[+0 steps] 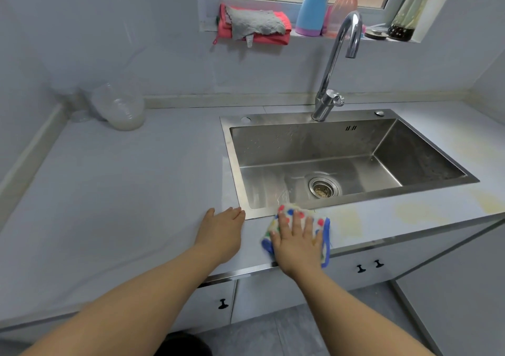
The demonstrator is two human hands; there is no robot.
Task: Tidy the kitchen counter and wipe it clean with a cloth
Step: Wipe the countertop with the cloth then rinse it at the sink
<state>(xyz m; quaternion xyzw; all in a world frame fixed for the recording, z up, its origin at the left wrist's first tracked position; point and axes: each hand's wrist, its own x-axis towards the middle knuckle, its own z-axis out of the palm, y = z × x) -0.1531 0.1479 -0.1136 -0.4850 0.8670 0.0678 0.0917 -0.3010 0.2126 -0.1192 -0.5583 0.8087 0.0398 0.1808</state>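
A white cloth (321, 220) with coloured dots and a blue edge lies on the pale counter (123, 191), on the strip in front of the steel sink (235, 169). My right hand (296, 239) presses flat on the cloth with fingers spread and straight. My left hand (222, 232) rests flat on the counter just left of it, fingertips near the sink's front left corner. Yellowish stains (418, 212) mark the counter to the right of the cloth.
A stack of clear plastic containers (123, 107) stands in the back left corner. A curved tap (334, 66) rises behind the sink. On the windowsill lie red and grey cloths (254, 24), beside a blue bottle (313, 7), a pink bottle (344, 5) and a dark-bottomed vase (401, 30).
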